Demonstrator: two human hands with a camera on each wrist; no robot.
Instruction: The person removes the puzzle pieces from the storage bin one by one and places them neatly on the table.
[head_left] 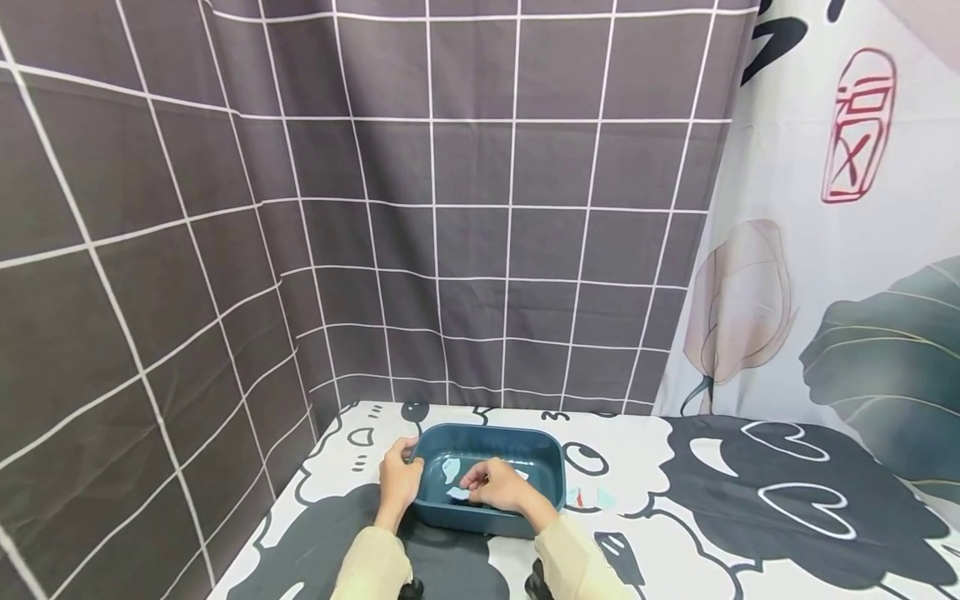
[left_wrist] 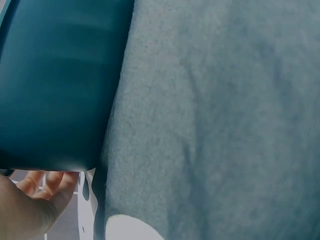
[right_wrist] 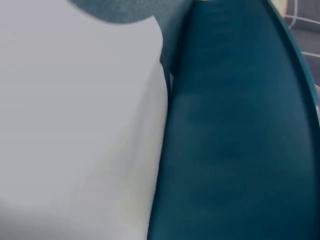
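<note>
A dark teal plastic bin (head_left: 487, 521) stands on the patterned cloth in the head view. My left hand (head_left: 400, 479) grips its left end, thumb by the rim; in the left wrist view the fingers (left_wrist: 62, 190) reach against the end wall. Over the inside of the bin, my right hand (head_left: 501, 485) pinches a small light-blue piece (head_left: 458, 494) between thumb and fingers. Another pale blue piece (head_left: 451, 469) lies on the bin floor near the left hand. A whitish piece (head_left: 522, 474) shows behind the right hand. The right wrist view shows the bin's long side wall (right_wrist: 235, 130), with the right hand out of view.
To the right of the bin, a pale piece with a red mark (head_left: 578, 498) and a light mint piece (head_left: 606, 499) lie on the white and dark-grey cloth (head_left: 645, 467). A grey gridded curtain (head_left: 472, 242) hangs behind and along the left side.
</note>
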